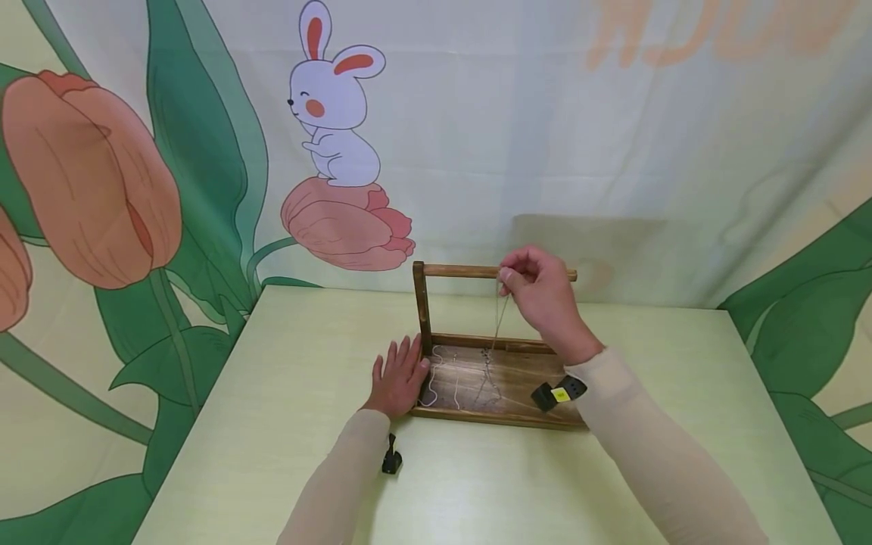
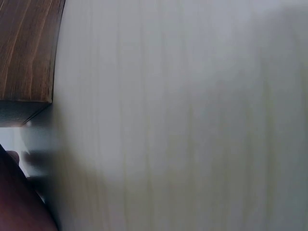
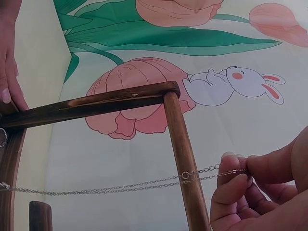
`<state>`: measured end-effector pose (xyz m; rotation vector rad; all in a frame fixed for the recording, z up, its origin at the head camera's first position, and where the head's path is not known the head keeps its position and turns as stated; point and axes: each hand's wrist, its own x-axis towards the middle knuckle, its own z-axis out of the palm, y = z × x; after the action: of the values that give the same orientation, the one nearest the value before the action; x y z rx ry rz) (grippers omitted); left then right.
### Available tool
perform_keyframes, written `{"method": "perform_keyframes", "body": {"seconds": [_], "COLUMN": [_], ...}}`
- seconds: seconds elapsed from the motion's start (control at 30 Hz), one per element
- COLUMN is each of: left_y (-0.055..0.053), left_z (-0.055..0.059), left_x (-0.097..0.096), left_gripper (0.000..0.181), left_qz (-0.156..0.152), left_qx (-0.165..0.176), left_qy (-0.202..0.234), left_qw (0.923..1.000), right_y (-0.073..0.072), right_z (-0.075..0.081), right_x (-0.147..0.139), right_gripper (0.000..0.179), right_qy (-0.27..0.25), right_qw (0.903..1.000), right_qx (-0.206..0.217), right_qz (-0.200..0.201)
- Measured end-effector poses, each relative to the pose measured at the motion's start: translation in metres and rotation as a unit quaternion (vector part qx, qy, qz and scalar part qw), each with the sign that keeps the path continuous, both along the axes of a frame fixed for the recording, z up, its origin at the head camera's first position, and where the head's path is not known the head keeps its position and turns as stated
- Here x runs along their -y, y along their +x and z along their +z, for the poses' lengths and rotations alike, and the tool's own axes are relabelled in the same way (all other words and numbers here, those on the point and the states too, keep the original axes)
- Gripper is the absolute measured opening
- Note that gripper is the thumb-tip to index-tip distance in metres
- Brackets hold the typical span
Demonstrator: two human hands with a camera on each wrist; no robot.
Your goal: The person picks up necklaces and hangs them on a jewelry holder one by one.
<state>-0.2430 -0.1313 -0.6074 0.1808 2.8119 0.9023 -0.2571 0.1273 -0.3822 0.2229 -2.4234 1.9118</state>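
Note:
My right hand [image 1: 541,295] pinches a thin silver chain [image 3: 120,187] between thumb and fingertips, beside the horizontal rod [image 1: 463,270] of a dark wooden jewellery stand [image 1: 477,415]. From the fingers the chain hangs in two strands down to the stand's tray. In the right wrist view, a small ring on the chain lies close to the rod; whether they touch I cannot tell. Fingers spread, my left hand [image 1: 398,378] rests against the tray's left end, near the foot of the upright post [image 1: 422,310]. In the left wrist view, only a tray corner [image 2: 26,53] shows.
Inside the tray lie a white strand [image 1: 434,375] at the left and another thin pale strand [image 1: 457,386] beside it. The stand sits on a pale table [image 1: 306,341]. Behind the table hangs a printed curtain [image 1: 450,151] with tulips and a rabbit.

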Motion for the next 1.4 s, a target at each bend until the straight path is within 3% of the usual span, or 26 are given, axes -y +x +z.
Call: {"method": "perform_keyframes", "body": {"seconds": [0.73, 1.13, 1.4], "left_y": [-0.001, -0.002, 0.000], "left_z": [0.001, -0.004, -0.001], "left_x": [-0.001, 0.000, 0.001], "left_gripper": [0.065, 0.066, 0.065], "left_qz": [-0.001, 0.001, 0.001], "left_qx": [-0.005, -0.013, -0.015], "left_qy": [-0.002, 0.000, 0.002], "left_qw": [1.0000, 0.9999, 0.9999], "right_y": [-0.003, -0.002, -0.001], "right_z": [0.008, 0.011, 0.014], "right_x": [-0.011, -0.023, -0.037], "right_gripper": [0.010, 0.010, 0.011], "right_qy": [0.110, 0.143, 0.134], "right_qw": [0.9911, 0.9851, 0.9861], "right_qx": [-0.066, -0.082, -0.080], "right_qz": [-0.036, -0.050, -0.057]}}
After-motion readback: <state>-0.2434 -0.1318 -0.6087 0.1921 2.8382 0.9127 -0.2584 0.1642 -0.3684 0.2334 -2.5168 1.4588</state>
